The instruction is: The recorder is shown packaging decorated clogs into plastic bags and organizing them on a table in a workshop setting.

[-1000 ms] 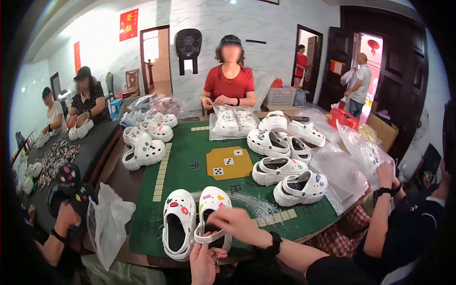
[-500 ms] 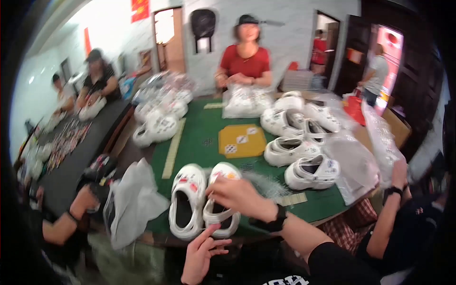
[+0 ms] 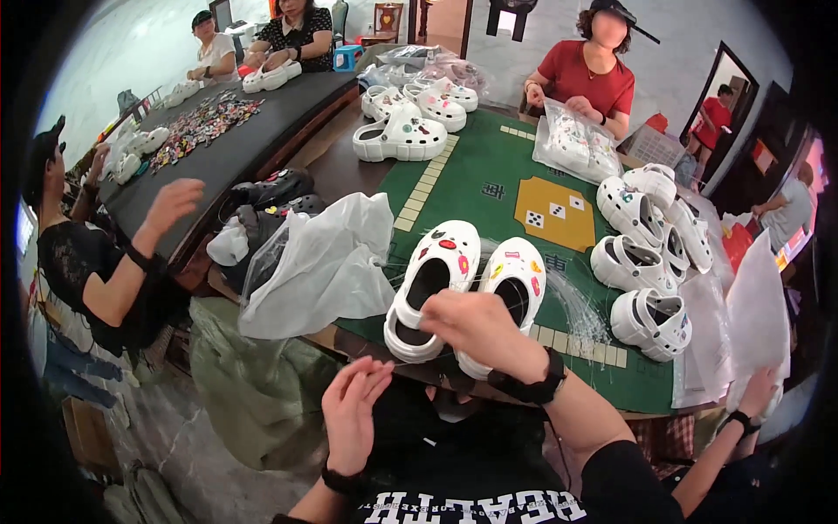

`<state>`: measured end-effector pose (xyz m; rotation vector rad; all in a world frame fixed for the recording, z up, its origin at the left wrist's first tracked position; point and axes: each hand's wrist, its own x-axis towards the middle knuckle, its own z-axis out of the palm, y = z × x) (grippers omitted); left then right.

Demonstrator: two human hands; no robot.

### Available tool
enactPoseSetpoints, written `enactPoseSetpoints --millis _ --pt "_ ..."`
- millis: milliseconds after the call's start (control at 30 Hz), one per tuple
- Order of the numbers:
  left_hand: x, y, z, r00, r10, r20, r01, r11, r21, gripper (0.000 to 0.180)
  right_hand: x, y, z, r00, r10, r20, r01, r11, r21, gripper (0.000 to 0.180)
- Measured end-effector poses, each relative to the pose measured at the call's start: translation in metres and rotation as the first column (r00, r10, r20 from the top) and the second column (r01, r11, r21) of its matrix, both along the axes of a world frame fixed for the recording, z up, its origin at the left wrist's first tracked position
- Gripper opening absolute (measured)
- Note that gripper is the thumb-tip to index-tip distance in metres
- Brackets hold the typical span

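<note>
A pair of white clogs with colourful charms stands at the table's near edge: the left clog [image 3: 443, 249] and the right clog [image 3: 517, 272]. My right hand [image 3: 484, 327] is over their heel ends, fingers bent and pinched together near the left clog's strap. Whatever lies in that pinch is too small to make out. Below and to the left, my left hand [image 3: 353, 410] is held up off the table edge, its fingers stretched out and nothing plainly in them. Thin clear strands [image 3: 580, 314] lie beside the right clog.
A translucent plastic bag [image 3: 327, 271] lies left of the clogs. More white clogs [image 3: 633, 262] are grouped at right, others [image 3: 401, 135] at far left. Across the green table [image 3: 476, 144], a person in red handles bagged clogs [image 3: 576, 144]. Other people's arms reach in at both sides.
The view has swung down and left, so the clogs appear farther right. My right hand has moved from the right clog's upper toward the left clog's strap. My left hand's fingers are closer together.
</note>
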<state>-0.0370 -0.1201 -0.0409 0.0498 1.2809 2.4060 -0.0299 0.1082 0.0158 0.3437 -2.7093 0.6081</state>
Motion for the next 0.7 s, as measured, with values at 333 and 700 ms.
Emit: enactPoseSetpoints --millis 333,700 --pt "-0.031 0.088 0.022 0.993 -0.111 0.038 0.103 0.981 0.162 0.017 0.003 0.014 0.008 0.989 -0.007 0.147 0.098 0.776 -0.623 0.019" --pt "-0.038 0.082 0.021 0.983 -0.185 0.016 0.186 0.981 -0.053 0.012 -0.001 0.018 0.005 0.995 0.005 0.102 0.023 0.96 -0.278 0.017"
